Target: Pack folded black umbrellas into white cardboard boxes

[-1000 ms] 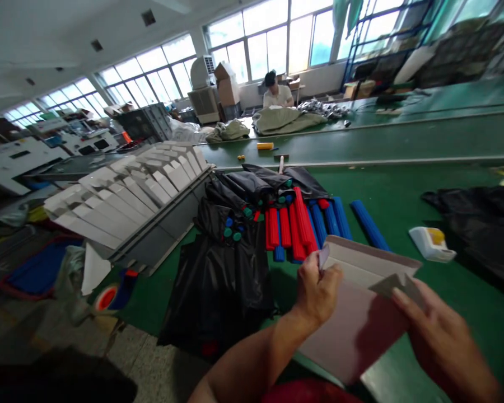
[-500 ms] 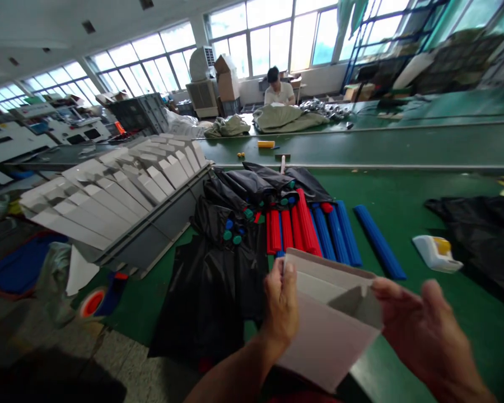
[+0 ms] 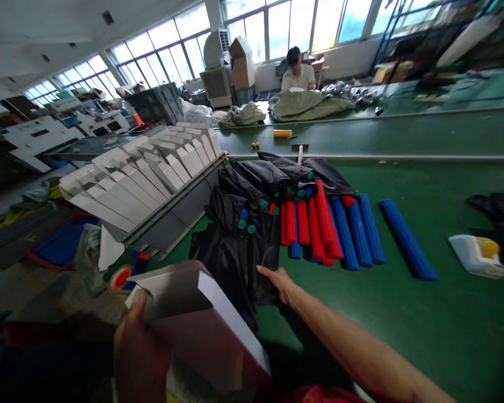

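Head view — my left hand now grips the folded card box alone, low on the left. My right hand let go — it's open, fingers touching the black plastic bag near the ribbed red and blue tubes.

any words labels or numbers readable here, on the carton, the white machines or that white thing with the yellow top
Nothing here can be read.
The folded carton in the left hand: no printing shows on its visible faces.
The white machines at far left: any labels are too small and blurred to read.
The white container with a yellow top: no legible marking.
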`<state>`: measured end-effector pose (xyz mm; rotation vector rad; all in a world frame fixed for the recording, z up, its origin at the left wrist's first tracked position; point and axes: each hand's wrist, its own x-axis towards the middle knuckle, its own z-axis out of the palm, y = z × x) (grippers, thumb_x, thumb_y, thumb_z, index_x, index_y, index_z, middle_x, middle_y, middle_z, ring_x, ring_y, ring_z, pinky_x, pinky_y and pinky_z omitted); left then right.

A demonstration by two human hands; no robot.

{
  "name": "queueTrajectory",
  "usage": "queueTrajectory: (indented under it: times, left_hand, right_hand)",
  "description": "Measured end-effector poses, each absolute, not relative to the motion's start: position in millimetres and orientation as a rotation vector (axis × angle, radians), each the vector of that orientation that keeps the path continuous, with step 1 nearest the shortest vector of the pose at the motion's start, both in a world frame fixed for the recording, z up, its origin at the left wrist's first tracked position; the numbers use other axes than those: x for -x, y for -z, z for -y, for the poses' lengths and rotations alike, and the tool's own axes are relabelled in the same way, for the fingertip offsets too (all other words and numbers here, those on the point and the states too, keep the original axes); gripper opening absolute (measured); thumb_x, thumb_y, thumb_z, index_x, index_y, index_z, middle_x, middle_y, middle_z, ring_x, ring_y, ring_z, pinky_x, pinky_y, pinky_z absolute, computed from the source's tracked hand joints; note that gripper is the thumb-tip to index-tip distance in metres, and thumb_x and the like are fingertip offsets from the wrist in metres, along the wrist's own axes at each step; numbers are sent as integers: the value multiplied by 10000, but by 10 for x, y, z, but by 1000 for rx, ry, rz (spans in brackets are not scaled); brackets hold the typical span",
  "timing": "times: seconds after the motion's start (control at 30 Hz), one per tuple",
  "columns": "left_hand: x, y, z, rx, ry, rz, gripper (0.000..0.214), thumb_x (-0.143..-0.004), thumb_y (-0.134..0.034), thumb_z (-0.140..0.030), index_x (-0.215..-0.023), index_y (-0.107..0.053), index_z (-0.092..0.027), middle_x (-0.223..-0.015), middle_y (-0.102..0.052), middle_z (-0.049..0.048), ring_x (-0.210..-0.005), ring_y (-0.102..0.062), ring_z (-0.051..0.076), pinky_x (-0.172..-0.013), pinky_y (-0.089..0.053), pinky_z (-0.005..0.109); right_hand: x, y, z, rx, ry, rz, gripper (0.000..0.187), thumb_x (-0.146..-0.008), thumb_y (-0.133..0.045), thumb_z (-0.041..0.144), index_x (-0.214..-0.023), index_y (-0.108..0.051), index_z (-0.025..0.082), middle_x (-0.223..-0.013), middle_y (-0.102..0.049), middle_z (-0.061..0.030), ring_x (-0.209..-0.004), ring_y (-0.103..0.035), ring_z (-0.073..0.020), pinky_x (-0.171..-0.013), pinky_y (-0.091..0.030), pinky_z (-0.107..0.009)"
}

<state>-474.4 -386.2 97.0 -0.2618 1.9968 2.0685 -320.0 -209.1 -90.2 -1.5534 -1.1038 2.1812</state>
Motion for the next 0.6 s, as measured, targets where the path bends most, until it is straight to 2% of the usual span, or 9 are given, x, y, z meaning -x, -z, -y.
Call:
queueTrajectory:
  times: [0.1,0.2,0.37,0.5,0.6]
  left_hand:
    - [4702,-883,3913,220,-2007,-1945,334,-743,-631,-478,-922,-683,-202,-748,-699,8,-712,-657,199,-600,-547,295]
    - [4694,-838,3863,168,-1965,-1938,393,-718,-650,-472,-965,-681,-168,-759,-699,16,-727,-660,198,-646,-541,291]
    - [4694,-797,3622,-9,-1879,-2033,496,-701,-652,-513,-1040,-671,-152,-834,-710,28,-820,-667,224,-702,-534,306]
    - [4590,-801,3370,-244,-1735,-1938,548,-712,-628,-553,-1054,-672,-126,-815,-712,50,-812,-673,239,-728,-532,328]
    - [4510,-783,3162,-393,-1541,-1869,556,-741,-603,-571,-1068,-665,-126,-795,-714,61,-771,-673,238,-669,-523,310]
  right_hand:
    - [3193,880,2065,1490,-2240,1098,277,-733,-707,362,-830,-603,125,-728,-711,-107,-704,-701,-227,-634,-584,-339]
    - [3021,817,1965,1429,-2222,1154,201,-708,-699,287,-785,-599,131,-682,-704,-83,-639,-687,-203,-612,-578,-303]
    - [2483,615,1676,1416,-2238,1296,210,-606,-729,256,-715,-594,137,-580,-671,-66,-541,-654,-212,-515,-547,-288]
    - [1898,431,1656,1437,-2258,1384,236,-545,-740,215,-741,-635,134,-622,-689,-49,-542,-649,-209,-486,-523,-264]
    - [1324,358,1791,1464,-2253,1555,227,-551,-717,199,-766,-676,138,-665,-701,-26,-556,-635,-181,-452,-465,-209]
